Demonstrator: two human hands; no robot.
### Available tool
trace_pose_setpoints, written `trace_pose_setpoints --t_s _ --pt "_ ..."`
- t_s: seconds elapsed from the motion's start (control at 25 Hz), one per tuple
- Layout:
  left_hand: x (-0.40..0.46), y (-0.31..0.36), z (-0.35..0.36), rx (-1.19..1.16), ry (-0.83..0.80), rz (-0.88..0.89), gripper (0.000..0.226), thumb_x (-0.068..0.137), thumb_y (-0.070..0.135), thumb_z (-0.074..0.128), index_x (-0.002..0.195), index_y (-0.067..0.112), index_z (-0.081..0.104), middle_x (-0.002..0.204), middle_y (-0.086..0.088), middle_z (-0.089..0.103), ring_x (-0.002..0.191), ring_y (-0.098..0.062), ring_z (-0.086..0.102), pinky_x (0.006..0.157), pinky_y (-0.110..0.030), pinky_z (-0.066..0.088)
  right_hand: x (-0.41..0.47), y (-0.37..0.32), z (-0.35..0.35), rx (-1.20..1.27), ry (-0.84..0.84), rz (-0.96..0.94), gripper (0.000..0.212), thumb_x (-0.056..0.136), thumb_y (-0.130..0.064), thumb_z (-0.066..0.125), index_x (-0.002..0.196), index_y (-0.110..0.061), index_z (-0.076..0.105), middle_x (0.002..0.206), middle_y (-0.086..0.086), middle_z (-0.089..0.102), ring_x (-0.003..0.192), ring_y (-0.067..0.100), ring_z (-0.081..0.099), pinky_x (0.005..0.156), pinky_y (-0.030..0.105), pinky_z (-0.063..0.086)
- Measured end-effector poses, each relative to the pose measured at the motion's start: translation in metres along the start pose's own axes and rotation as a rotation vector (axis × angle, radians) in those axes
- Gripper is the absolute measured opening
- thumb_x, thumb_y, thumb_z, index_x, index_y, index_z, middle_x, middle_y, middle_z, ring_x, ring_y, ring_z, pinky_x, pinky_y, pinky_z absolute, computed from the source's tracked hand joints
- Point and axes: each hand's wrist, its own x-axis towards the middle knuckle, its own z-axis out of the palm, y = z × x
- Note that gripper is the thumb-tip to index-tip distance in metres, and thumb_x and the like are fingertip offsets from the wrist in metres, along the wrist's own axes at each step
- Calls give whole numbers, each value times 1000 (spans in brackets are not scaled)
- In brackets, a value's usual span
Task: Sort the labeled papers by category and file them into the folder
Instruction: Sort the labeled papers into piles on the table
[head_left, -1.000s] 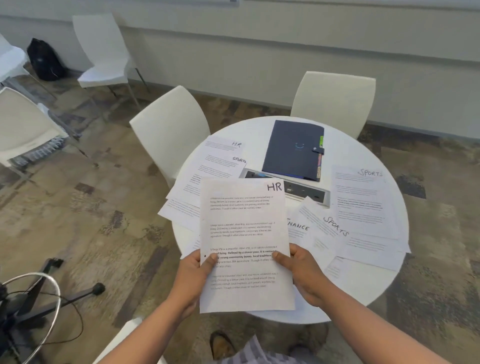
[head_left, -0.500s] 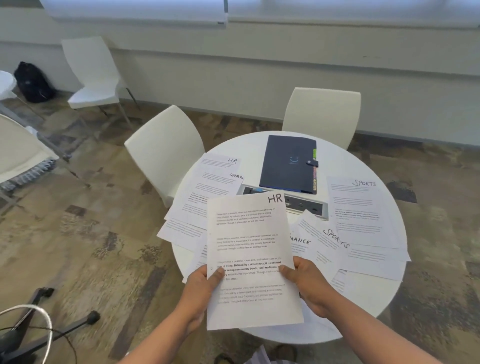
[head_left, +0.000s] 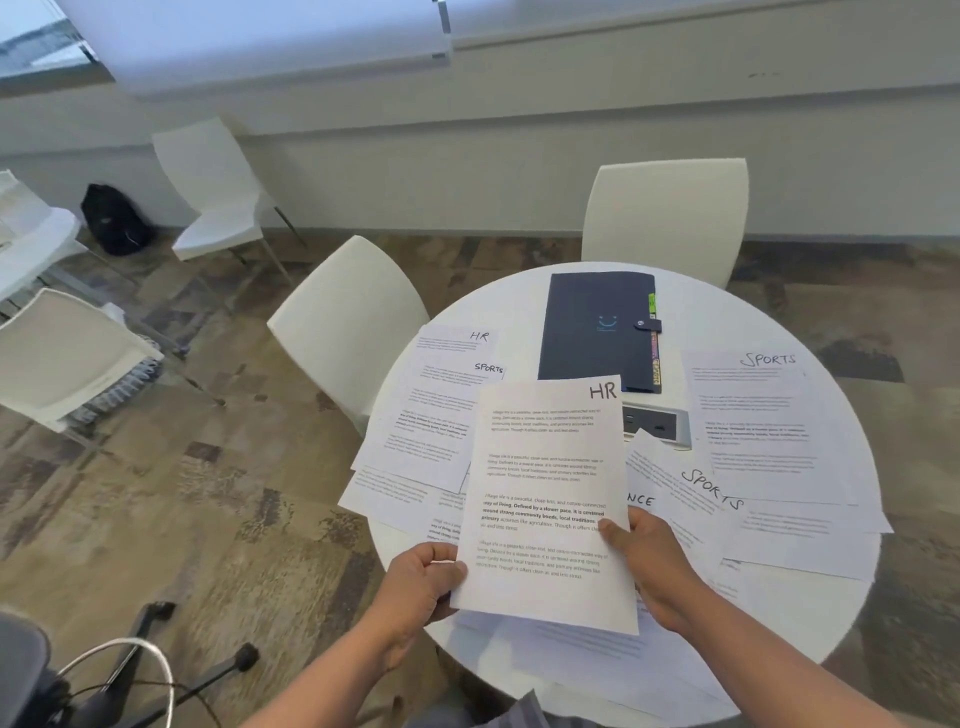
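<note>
I hold up a printed sheet labeled HR (head_left: 548, 467) above the near side of the round white table (head_left: 519, 306). My left hand (head_left: 421, 584) pinches its lower left edge and my right hand (head_left: 652, 564) grips its right edge, thumb on the front. A closed dark blue folder (head_left: 597, 327) with colored tabs lies at the table's far side. Other sheets lie spread on the table: one HR sheet (head_left: 457, 343) and a SPORTS sheet (head_left: 441, 415) on the left, a SPORTS sheet (head_left: 753, 415) on the right, another SPORTS sheet (head_left: 691, 488) and a partly hidden one ending in "NCE" (head_left: 644, 501).
A grey power outlet box (head_left: 657, 423) is set into the table's middle. White chairs stand at the table's left (head_left: 343, 322) and far side (head_left: 665, 218). More chairs and a black bag (head_left: 114, 221) are at the left. A wheeled chair base (head_left: 156, 654) sits at the lower left.
My head has tilted up, so the table sits lower in view. The HR sheet stays gripped in both hands, and my left hand now holds its edge a little lower.
</note>
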Motion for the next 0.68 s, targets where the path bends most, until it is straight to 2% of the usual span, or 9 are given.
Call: trace_pose_setpoints --t_s 0.08,0.2,0.28,0.36,0.44,0.48,0.6,0.68 --pt "19 3 -16 20 39 -13 17 94 6 68 111 2 68 89 -8 77 71 -19 66 67 -26 58 10 0 6 1 40 10 19 105 -11 56 116 -15 71 104 1 81 94 26 78 87 47 62" --pt "49 4 -45 56 141 -19 11 93 6 69 104 9 69 97 -11 77 85 -24 69 66 -28 54 23 0 17 23 85 26 20 105 -10 56 117 -15 72 106 2 80 97 27 77 91 50 60" --pt "80 4 -72 99 238 7 9 95 7 67 103 10 67 101 -10 71 95 -28 66 71 -29 50 32 -1 31 13 126 34 20 104 -10 57 117 -16 72 108 2 80 97 28 77 93 52 60" --pt "122 5 -104 195 294 21 21 96 11 65 117 10 64 116 -6 66 113 -29 61 85 -31 50 44 -4 49 -4 184 39 19 104 -11 57 115 -15 72 108 3 80 97 28 76 93 53 59" --pt "162 11 -133 280 331 -13 40 97 15 64 136 10 55 137 -9 57 127 -28 54 99 -39 48 53 -7 69 -15 237 55 19 104 -11 57 113 -16 73 108 3 80 98 29 76 94 54 59" --pt "181 16 -145 290 333 -39 44 97 15 63 140 10 52 144 -11 53 128 -28 53 101 -41 48 56 -9 79 -22 255 68 19 105 -11 56 113 -16 73 107 3 80 98 29 76 94 54 59" --pt "232 33 -176 310 267 -47 43 101 13 57 143 11 46 150 -12 50 117 -26 58 91 -38 49 69 -13 112 -23 299 100 18 105 -11 56 113 -15 72 105 3 80 98 30 76 88 50 60" --pt "259 44 -190 308 227 -74 56 102 15 55 154 11 35 156 -12 43 131 -32 52 98 -42 48 75 -16 132 -6 334 116 18 105 -10 56 112 -15 71 105 4 80 97 30 75 82 45 60"
